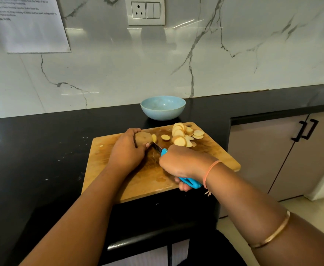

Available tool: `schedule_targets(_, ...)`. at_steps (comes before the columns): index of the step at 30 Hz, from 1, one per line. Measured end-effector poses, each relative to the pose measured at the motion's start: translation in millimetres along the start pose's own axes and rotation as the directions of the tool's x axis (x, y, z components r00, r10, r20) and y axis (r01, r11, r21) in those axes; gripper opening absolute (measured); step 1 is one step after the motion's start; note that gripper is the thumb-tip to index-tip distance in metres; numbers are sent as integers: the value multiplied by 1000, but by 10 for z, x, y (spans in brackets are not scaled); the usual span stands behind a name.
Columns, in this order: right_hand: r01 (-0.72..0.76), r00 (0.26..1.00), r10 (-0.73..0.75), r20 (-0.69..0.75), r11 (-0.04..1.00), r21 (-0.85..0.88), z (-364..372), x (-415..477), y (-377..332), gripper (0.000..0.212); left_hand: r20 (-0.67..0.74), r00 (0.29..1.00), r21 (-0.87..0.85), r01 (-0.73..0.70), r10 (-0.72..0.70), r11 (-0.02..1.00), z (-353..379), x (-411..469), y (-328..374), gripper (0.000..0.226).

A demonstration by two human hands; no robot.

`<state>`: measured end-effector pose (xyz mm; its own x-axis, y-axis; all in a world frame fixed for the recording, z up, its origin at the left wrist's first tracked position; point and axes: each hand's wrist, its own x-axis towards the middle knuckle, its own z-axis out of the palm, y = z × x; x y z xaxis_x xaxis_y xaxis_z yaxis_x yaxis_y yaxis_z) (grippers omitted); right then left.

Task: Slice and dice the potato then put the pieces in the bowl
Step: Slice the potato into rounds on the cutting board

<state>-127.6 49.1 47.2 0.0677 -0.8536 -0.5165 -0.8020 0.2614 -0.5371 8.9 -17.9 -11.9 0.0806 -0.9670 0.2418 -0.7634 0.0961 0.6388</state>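
Note:
A wooden cutting board point(142, 181) lies on the black counter. My left hand point(127, 150) grips the uncut brown part of the potato point(144, 138) on the board. My right hand point(178, 165) holds a knife by its blue handle point(190, 182); the blade point(157, 146) sits against the potato's cut end, where a thin slice point(154, 138) stands. Several round potato slices point(182, 135) are piled at the board's far right, with one slice point(165, 137) lying apart. A light blue bowl point(163, 107) stands behind the board with nothing in it.
The black counter point(42, 150) runs left and right along a marble wall. A sheet of paper point(28, 24) hangs at the upper left and a socket point(145, 10) above the bowl. Cabinet doors with black handles point(305, 130) are on the right.

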Motion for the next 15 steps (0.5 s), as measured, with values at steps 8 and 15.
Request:
schedule_targets(8,-27,981,5,-194,993,-111,56,117,78,40,-7,1000,-35,-12,12,999,-6,-44,-14,58)
schedule_targets(15,38,984,-7,-178,984,175,18,164,152,37,30,997,-11,-73,73,997,27,-69,41,56)
